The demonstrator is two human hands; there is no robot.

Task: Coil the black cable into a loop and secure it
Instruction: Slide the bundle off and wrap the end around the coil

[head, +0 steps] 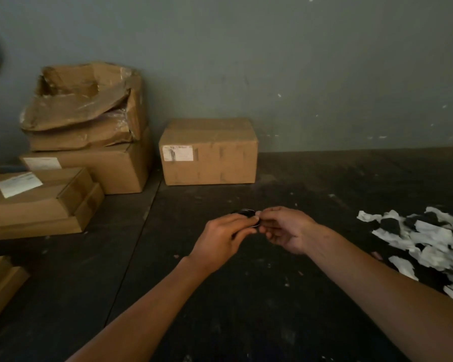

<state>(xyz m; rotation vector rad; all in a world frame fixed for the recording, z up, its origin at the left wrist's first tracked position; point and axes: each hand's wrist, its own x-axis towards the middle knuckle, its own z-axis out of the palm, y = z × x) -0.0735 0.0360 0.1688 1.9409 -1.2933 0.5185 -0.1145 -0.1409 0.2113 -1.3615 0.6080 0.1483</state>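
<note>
The black cable [246, 214] is already a small tight coil, pinched between both hands just above the dark table [246, 296], in front of the closed cardboard box [208, 151] by the wall. The left hand [220, 239] has its fingers closed together on the near side of the coil; the right hand [285, 231] has its thumb and fingertips pressed on the coil's right edge. Whether a tie is on it is too small to tell.

The coil probably wants to spring open: if either pinch slackens before it is fastened, the turns could loosen and the loop come undone.

The table is dark, scuffed and speckled with pale flecks. To the right of the box lies a heap of torn white paper scraps [424, 239]; to its left, stacked cardboard boxes [89, 142], the top one crushed. Behind stands a dull grey-green wall [298, 61].
</note>
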